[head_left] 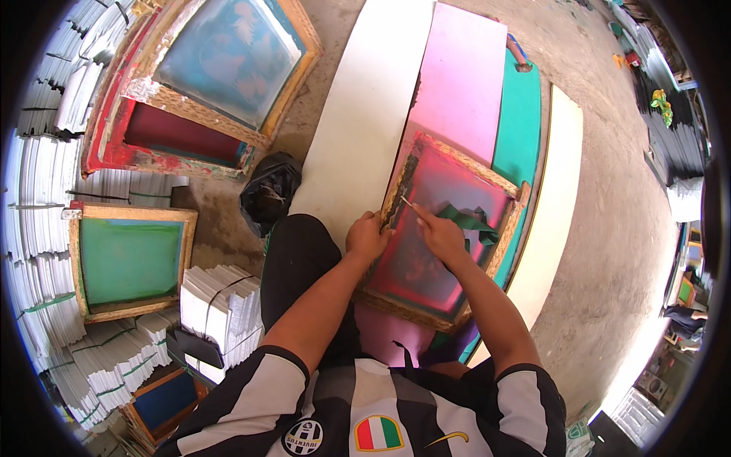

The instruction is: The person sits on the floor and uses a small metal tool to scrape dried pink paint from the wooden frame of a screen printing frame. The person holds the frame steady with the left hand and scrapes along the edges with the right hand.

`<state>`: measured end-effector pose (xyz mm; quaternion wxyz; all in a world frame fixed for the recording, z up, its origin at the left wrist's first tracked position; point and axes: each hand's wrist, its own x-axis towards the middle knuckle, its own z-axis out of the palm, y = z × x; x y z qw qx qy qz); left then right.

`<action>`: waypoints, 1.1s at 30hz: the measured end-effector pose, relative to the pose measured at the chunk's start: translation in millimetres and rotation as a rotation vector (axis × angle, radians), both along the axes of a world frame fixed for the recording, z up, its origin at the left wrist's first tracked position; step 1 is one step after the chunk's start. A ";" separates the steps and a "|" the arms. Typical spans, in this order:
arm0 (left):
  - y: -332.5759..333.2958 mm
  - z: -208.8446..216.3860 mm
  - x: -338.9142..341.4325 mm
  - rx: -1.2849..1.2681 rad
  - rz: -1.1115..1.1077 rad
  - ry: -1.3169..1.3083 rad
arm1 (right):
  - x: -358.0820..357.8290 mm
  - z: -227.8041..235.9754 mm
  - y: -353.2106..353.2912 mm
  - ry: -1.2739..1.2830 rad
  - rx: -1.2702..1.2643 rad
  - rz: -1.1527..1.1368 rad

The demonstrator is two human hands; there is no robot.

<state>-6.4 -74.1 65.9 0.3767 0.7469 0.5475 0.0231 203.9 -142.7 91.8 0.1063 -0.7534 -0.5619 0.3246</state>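
A wooden screen-printing frame point(371, 291) with pink and grey mesh lies tilted across coloured boards in front of me. My left hand point(368, 238) is closed round the frame's left rail, which is dark and worn along its upper part. Between the fingers of my right hand point(439, 231) is a thin, light-coloured stick-like tool point(406, 201), its tip at the inner edge of that rail. What kind of tool it is I cannot make out. A dark green strip point(474, 221) lies in loose folds on the mesh, just right of my right hand.
Under the frame run a white board point(364, 99), a pink board point(457, 84) and a green board point(525, 114); a cream board point(560, 167) lies to the right. More frames point(190, 263), a black plastic bag point(268, 190) and tied white stacks point(221, 305) crowd the left.
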 end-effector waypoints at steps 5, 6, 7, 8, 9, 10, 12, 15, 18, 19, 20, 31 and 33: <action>1.2 6.7 1.2 -0.015 -0.006 0.014 | -3.0 5.8 1.0 -0.074 -0.063 -0.005; 0.9 7.6 1.4 -0.014 -0.001 0.007 | -2.2 3.5 -0.3 -0.078 -0.055 -0.008; 1.0 8.2 1.9 -0.014 0.004 0.000 | -1.1 2.5 -1.1 -0.082 -0.047 -0.010; 0.8 8.0 1.4 -0.012 0.005 0.002 | -1.6 3.2 -1.1 -0.085 -0.049 -0.008; 1.0 7.7 1.1 -0.010 0.006 0.003 | -2.0 4.4 -0.6 -0.087 -0.051 -0.006; 1.2 7.5 1.5 -0.008 0.007 0.004 | -2.3 6.0 0.2 -0.090 -0.053 -0.005; 1.9 8.5 2.2 -0.030 0.003 0.021 | -2.9 7.1 0.8 -0.110 -0.038 0.017; 2.8 8.8 2.2 -0.037 -0.002 0.029 | -3.4 12.7 3.8 -0.159 -0.029 0.074; 2.0 7.8 3.0 -0.032 0.002 0.021 | -3.0 11.6 5.4 -0.193 -0.044 0.129; 1.7 7.4 3.6 -0.030 0.004 0.017 | -2.9 10.7 5.3 -0.200 -0.052 0.145; 2.1 6.9 3.5 -0.028 -0.003 0.024 | -3.9 8.4 5.2 -0.234 -0.054 0.158; 6.3 6.5 5.3 -0.057 -0.029 0.055 | 1.1 -19.0 1.2 0.082 -0.110 0.025; 5.3 6.7 2.6 -0.024 -0.014 0.010 | 4.4 -1.3 4.9 -0.120 -0.097 0.151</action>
